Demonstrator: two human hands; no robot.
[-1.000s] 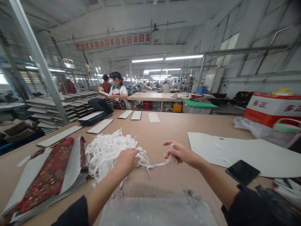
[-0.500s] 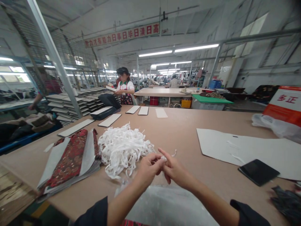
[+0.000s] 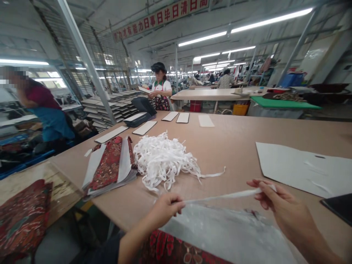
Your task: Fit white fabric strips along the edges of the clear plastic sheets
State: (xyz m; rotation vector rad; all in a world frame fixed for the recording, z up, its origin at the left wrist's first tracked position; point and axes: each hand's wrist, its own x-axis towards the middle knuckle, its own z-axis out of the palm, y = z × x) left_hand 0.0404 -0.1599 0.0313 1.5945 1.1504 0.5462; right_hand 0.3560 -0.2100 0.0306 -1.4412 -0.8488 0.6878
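Between my two hands a white fabric strip (image 3: 220,197) is stretched out, nearly level. My left hand (image 3: 168,209) pinches one end of it. At the other end, my right hand (image 3: 271,196) grips it between thumb and fingers. Beneath the strip lies a red and brown patterned fabric piece (image 3: 178,249) with a translucent greyish sheet (image 3: 220,227) along it, at the table's near edge. Just beyond my left hand sits a tangled heap of white strips (image 3: 165,159), one strip trailing out to the right.
A stack of patterned fabric pieces (image 3: 106,165) lies left of the heap. Several white panels (image 3: 144,127) rest along the table's far left side. A large white board (image 3: 297,165) is at right. One person (image 3: 161,90) stands beyond the table, another (image 3: 46,106) at left.
My hands were close together at a small white bit; now they are wide apart with the strip drawn between them. The view has turned left, and a second person shows more fully.
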